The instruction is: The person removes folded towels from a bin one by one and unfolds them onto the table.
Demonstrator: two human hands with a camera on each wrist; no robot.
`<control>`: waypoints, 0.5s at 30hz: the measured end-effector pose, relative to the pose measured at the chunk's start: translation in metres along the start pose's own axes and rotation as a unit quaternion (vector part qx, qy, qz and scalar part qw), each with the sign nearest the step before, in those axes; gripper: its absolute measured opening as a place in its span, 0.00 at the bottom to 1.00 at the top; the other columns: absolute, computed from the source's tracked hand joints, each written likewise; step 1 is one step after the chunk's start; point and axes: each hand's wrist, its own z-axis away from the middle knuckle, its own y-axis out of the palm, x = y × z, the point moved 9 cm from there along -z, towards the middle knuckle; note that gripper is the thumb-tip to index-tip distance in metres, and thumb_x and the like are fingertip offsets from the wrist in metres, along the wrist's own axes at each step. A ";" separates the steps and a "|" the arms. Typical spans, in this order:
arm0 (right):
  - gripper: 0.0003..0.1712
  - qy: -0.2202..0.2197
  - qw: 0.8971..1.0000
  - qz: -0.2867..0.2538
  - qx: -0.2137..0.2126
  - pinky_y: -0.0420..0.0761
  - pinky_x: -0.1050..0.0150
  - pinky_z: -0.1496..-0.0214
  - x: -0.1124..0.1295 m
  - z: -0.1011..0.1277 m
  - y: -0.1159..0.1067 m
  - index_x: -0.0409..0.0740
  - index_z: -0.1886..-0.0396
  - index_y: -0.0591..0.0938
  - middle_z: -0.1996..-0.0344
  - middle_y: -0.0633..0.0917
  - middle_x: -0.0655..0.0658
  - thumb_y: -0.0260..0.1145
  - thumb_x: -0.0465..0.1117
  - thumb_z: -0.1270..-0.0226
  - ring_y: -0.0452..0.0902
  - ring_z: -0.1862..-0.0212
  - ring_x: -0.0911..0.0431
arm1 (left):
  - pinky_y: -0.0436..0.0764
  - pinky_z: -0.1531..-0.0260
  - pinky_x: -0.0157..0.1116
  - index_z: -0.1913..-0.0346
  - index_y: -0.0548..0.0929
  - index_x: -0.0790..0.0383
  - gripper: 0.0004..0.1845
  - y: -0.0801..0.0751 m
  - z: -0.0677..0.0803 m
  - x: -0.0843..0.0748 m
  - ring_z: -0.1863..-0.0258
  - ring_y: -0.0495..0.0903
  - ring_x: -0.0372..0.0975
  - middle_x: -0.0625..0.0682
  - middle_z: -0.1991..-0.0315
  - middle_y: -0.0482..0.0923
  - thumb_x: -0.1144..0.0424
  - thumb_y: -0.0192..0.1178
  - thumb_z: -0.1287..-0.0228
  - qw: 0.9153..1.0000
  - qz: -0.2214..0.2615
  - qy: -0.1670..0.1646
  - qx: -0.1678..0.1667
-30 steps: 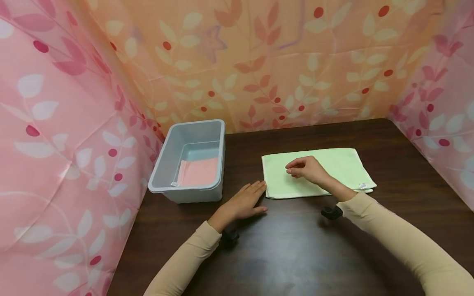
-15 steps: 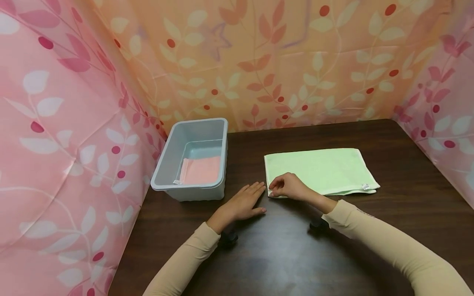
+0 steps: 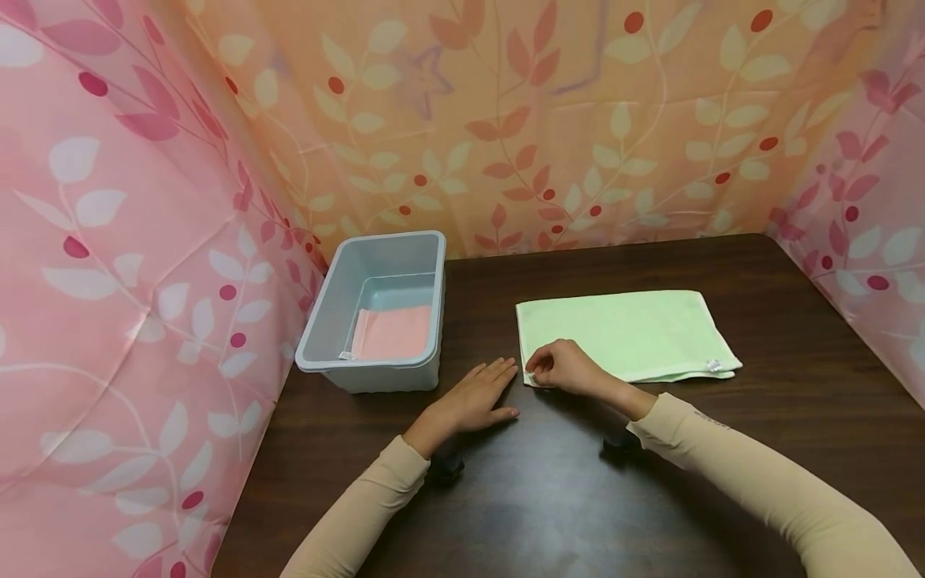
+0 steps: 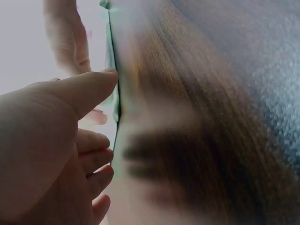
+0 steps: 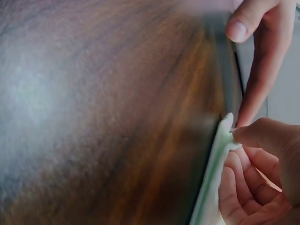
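The folded green towel (image 3: 625, 333) lies flat on the dark wooden table (image 3: 723, 498), right of centre, its long axis running left to right across the table, parallel to the far edge, with a small white tag at the near right corner. The right hand (image 3: 567, 368) is down at the towel's near left corner, fingers curled in, and the right wrist view shows thumb and fingertips (image 5: 243, 171) pinching the towel's edge (image 5: 213, 187) right at that corner. The left hand (image 3: 477, 393) rests flat on the table just beside the same corner, fingers straight and together, pointing toward the towel, gripping nothing. Off to the left stands a grey plastic bin (image 3: 318, 337), a folded pink cloth (image 3: 393, 333) lying in its bottom.
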 end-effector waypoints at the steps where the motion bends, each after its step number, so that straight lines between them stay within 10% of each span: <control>1: 0.07 -0.002 1.000 0.002 -0.002 0.79 0.71 0.66 0.001 0.001 -0.002 0.40 0.66 0.89 0.74 0.89 0.48 0.69 0.31 0.45 0.79 0.72 0.65 | 0.53 0.21 0.46 0.22 0.55 0.59 0.41 0.000 0.000 -0.001 0.19 0.49 0.44 0.51 0.19 0.50 0.41 0.53 0.28 1.000 0.001 0.002 0.001; 15: 0.08 0.007 0.999 0.011 -0.033 0.81 0.66 0.63 -0.002 0.000 -0.029 0.43 0.61 0.90 0.69 0.91 0.48 0.71 0.35 0.40 0.82 0.69 0.62 | 0.53 0.21 0.47 0.22 0.55 0.58 0.40 0.005 -0.005 -0.014 0.19 0.48 0.44 0.50 0.20 0.51 0.42 0.52 0.28 0.999 -0.005 0.040 0.005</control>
